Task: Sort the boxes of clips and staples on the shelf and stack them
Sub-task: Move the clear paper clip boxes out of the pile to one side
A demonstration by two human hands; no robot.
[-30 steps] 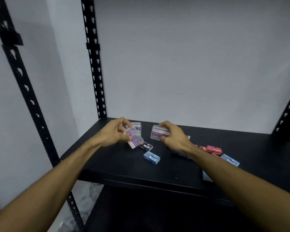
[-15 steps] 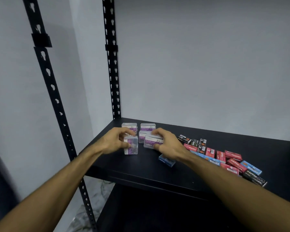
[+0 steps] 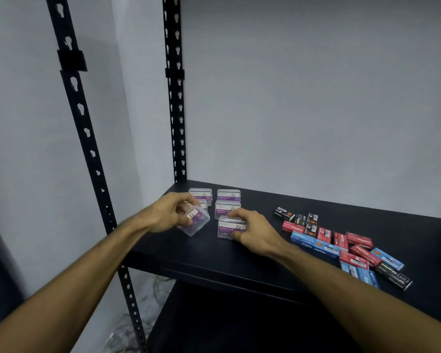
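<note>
Clear paper clip boxes with purple labels sit at the back left of the black shelf (image 3: 214,261). My left hand (image 3: 169,212) grips one tilted clip box (image 3: 196,221), one corner lifted. My right hand (image 3: 252,231) holds another clip box (image 3: 231,226) that rests flat on the shelf, in front of a third box (image 3: 227,209). Two more boxes stand behind, one at the back left (image 3: 200,194) and one at the back middle (image 3: 229,195). A loose heap of small red, blue and black staple boxes (image 3: 341,244) lies to the right of my right forearm.
Black perforated uprights stand at the front left (image 3: 87,138) and the back left corner (image 3: 175,110). A grey wall closes the back and the left side. A lower shelf shows dark beneath the front edge.
The view has swung left and nearer. My left hand's box has tipped from upright to tilted. My right hand has set its box flat in front of the others.
</note>
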